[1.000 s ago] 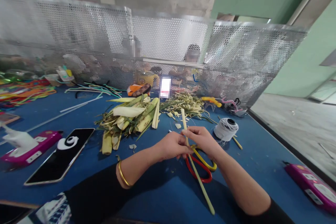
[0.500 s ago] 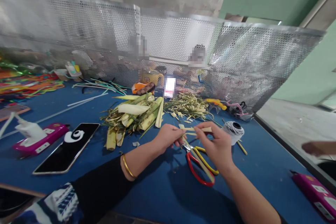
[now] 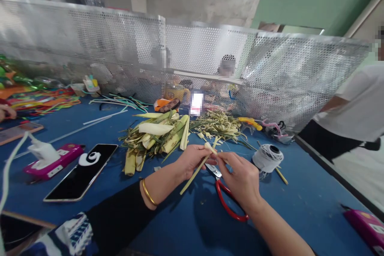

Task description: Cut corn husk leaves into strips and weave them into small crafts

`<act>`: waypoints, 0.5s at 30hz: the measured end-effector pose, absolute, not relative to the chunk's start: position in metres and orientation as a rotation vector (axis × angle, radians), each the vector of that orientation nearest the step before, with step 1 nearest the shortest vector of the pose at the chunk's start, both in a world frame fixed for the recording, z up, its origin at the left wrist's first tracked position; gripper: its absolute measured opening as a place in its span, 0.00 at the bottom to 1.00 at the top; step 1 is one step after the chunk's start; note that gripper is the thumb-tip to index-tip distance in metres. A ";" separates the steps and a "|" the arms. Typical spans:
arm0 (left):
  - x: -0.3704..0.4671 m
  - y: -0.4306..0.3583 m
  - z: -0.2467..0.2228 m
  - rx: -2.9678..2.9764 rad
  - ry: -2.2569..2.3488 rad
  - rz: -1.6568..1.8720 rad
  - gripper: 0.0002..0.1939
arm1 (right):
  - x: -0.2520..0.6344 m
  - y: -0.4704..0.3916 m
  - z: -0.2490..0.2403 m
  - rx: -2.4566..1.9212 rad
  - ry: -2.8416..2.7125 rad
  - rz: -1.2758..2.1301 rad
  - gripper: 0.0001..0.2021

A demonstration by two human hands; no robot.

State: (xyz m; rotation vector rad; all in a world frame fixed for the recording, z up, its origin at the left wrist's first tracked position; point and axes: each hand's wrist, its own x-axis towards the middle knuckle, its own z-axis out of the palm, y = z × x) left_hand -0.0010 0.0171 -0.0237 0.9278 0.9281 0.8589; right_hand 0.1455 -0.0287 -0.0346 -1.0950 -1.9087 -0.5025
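Pale dried leaf strips (image 3: pixel 195 177) cross between my two hands above the blue table. My left hand (image 3: pixel 193 162) is closed, pinching the strips between thumb and fingers; one long end hangs down toward me. Close beside it, my right hand (image 3: pixel 240 174) is closed too, gripping the folded part of a strip at its fingertips. Under the right hand lie scissors (image 3: pixel 229 204) with a red handle; the hand covers part of them. A spool of white-grey string (image 3: pixel 268 158) stands just right of that hand. A pile of corn husks (image 3: pixel 156 132) lies beyond my left hand.
Leaf shreds (image 3: pixel 220 124) lie at the back against a perforated metal screen (image 3: pixel 198 44). Left are a smartphone (image 3: pixel 82 172), a magenta power strip (image 3: pixel 57 162) and coloured strips (image 3: pixel 45 102). A person in a white shirt (image 3: pixel 360 100) is beyond the right table edge.
The long strip end has swung from below the right hand to below the left. My right hand has shifted slightly down and left over the scissors. A person has come into view on the right.
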 end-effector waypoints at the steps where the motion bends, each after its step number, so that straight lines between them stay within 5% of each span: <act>1: 0.000 0.016 -0.024 0.950 0.927 0.852 0.04 | 0.145 -0.028 -0.035 -1.104 -1.913 -0.535 0.09; 15: -0.002 0.018 -0.023 0.863 0.881 0.880 0.08 | 0.147 -0.021 -0.040 -1.102 -2.098 -0.634 0.10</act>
